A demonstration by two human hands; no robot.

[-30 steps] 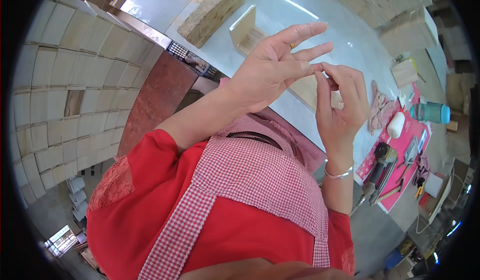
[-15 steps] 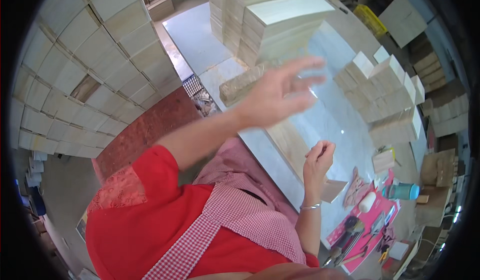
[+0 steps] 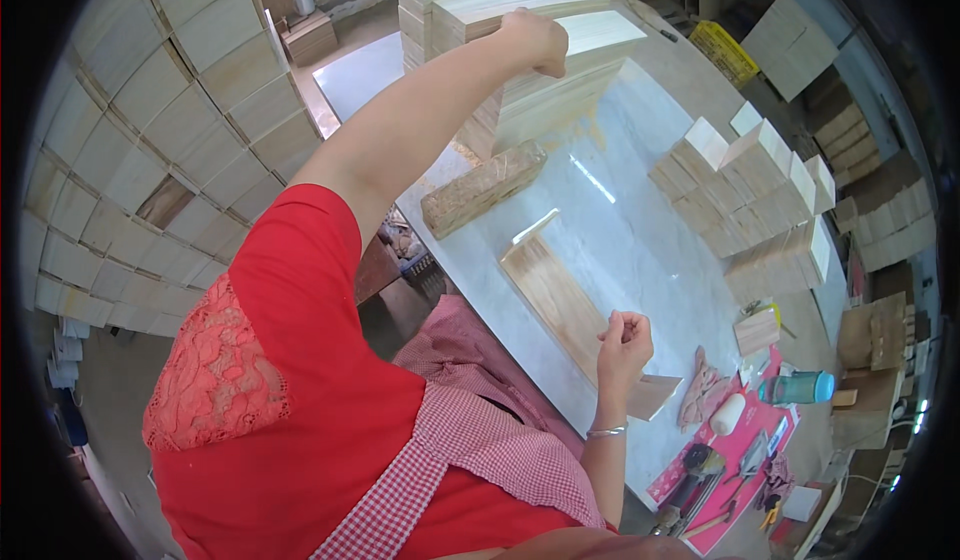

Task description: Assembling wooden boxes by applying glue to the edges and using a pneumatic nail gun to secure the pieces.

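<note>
My left hand [image 3: 538, 42] is stretched out to the tall stacks of pale wooden boards [image 3: 560, 110] at the far end of the table. Its fingers curl down at the top edge of the boards, and their tips are hidden. Closer in, my right hand [image 3: 625, 345] has its fingers curled together; whatever may be in them is too small to tell. Beneath and beside that hand lies a long wooden board [image 3: 556, 295] with a short upright piece [image 3: 535, 226] at its far end. Another small wooden piece [image 3: 655, 397] stands by its near end.
A rough, worn block [image 3: 485, 188] lies on the pale table [image 3: 660, 250]. Stacked small boards [image 3: 750, 175] stand at right. Nearer are a cloth [image 3: 703, 388], a teal bottle [image 3: 797, 387] and tools on a pink sheet [image 3: 740, 470]. A wall of stacked wooden pieces [image 3: 160, 130] rises at left.
My left hand has swung away and up, from above the table's middle to the board stacks, uncovering the long board. My right hand has shifted slightly toward me, still curled.
</note>
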